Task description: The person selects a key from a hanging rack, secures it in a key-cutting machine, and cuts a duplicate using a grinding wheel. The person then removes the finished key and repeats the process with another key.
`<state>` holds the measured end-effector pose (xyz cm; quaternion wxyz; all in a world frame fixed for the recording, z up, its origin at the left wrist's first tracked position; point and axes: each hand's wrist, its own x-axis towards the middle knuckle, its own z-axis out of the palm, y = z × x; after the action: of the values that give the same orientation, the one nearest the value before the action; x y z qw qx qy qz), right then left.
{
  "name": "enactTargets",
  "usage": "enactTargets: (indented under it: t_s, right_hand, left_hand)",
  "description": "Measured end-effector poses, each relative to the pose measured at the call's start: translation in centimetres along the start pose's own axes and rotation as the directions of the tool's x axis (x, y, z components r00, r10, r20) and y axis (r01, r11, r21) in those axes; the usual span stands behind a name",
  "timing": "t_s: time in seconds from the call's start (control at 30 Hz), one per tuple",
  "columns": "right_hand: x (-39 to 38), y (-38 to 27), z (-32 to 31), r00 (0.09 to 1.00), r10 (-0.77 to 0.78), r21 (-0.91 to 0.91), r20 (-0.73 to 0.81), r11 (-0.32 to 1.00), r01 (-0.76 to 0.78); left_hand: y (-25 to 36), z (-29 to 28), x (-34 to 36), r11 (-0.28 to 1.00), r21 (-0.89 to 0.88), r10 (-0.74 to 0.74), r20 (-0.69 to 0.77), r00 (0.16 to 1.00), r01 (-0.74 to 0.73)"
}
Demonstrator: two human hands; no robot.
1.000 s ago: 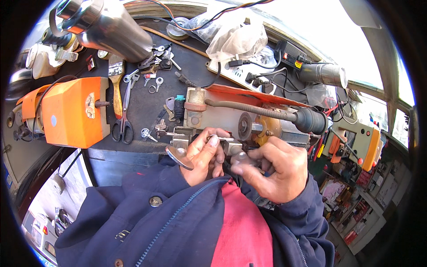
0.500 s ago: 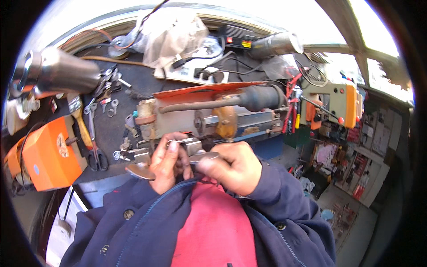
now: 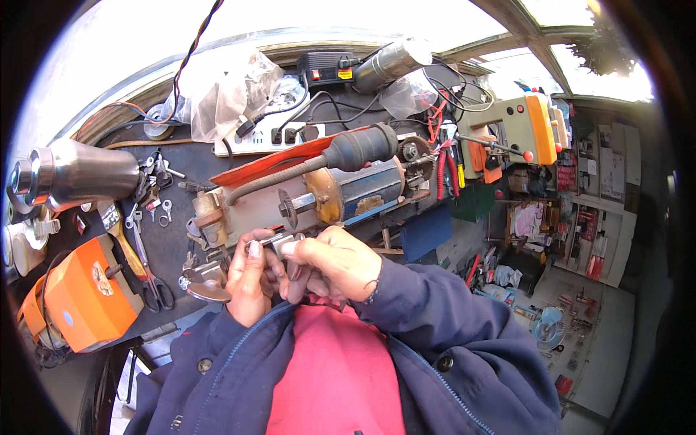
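Note:
In front of my chest, both hands are at the small metal clamp (image 3: pixel 281 242) on the near side of a key-cutting machine (image 3: pixel 366 190). My left hand (image 3: pixel 250 286) is closed at the clamp's left side, thumb raised; whatever lies between its fingers is too small to make out. My right hand (image 3: pixel 344 264) pinches the clamp's wing knob (image 3: pixel 296 272), mostly covered by the fingers. A second clamp with a rounded metal wing knob (image 3: pixel 209 291) sits just left of my left hand. Beyond the hands is a toothed wheel (image 3: pixel 288 208) on the machine's shaft.
A flexible-necked lamp (image 3: pixel 359 148) lies over the machine. Left are an orange machine (image 3: pixel 87 290), scissors (image 3: pixel 148 268), a brush (image 3: pixel 123 243), loose keys (image 3: pixel 154 177) and a steel flask (image 3: pixel 83 174). A power strip (image 3: pixel 254 143) lies behind; pliers (image 3: pixel 451 170) hang at the right.
My view has shifted, so the bench looks displaced to the left. My right hand has turned, and the wing knob under its fingers has gone from lying flat to nearly upright.

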<state>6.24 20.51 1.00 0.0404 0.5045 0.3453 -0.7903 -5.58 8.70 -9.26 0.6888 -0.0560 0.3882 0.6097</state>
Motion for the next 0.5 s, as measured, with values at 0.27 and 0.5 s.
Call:
enactTargets:
  t_s: [0.27,0.5]
  right_hand:
    - [2.2,-0.9,-1.1,0.972,0.135,-0.402,0.190,0.914,-0.049]
    - [-0.7,2.6,-0.6,0.926,-0.245,-0.647,0.288,0.663,0.377]
  left_hand:
    - [0.6,-0.3,-0.2,0.999,0.036,-0.005,0.091,0.996,0.002]
    - [-1.0,-0.2,-0.8,0.956,0.202,0.192,0.122,0.974,-0.214]
